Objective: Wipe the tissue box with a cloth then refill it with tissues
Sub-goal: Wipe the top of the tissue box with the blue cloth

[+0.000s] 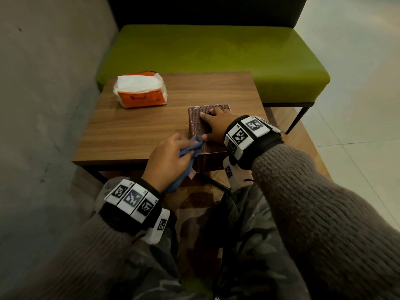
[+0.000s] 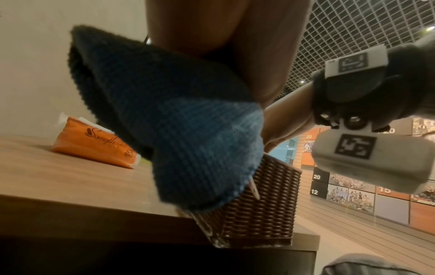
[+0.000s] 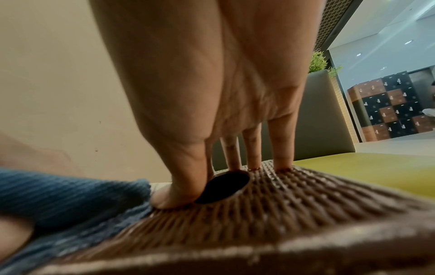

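A brown woven tissue box (image 1: pixel 195 124) stands at the near right edge of the wooden table (image 1: pixel 138 131). My right hand (image 1: pixel 213 126) rests flat on its top, fingers straight beside the dark oval opening (image 3: pixel 223 187). My left hand (image 1: pixel 171 154) grips a blue cloth (image 1: pixel 184 167) and presses it against the box's near left corner. In the left wrist view the cloth (image 2: pixel 179 126) hangs over the box (image 2: pixel 259 204). An orange pack of white tissues (image 1: pixel 140 89) lies at the table's far left.
A green padded bench (image 1: pixel 216 53) with a dark backrest stands behind the table. A grey wall (image 1: pixel 43 83) runs along the left. My knees in camouflage trousers (image 1: pixel 216 245) are under the table's near edge. Pale tiled floor lies to the right.
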The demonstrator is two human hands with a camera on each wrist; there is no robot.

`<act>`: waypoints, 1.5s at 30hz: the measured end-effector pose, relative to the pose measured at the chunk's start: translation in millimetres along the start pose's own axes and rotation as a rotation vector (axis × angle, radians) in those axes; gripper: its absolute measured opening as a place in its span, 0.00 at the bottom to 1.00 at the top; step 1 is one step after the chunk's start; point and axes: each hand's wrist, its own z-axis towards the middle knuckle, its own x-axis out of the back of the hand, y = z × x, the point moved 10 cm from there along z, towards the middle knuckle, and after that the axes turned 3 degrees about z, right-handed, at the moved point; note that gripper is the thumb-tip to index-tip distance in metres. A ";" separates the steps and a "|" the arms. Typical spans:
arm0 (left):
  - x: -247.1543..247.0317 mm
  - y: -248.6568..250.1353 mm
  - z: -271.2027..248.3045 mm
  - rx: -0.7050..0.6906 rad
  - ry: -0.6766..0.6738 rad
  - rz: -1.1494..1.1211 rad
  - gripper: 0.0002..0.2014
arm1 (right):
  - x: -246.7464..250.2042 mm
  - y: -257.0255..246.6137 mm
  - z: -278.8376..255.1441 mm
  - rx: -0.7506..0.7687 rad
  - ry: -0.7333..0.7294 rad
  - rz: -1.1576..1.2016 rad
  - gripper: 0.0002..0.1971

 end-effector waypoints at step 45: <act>10.0 -10.8 -2.8 0.075 0.112 -0.138 0.12 | -3.0 9.4 -17.7 -0.031 0.036 0.101 0.37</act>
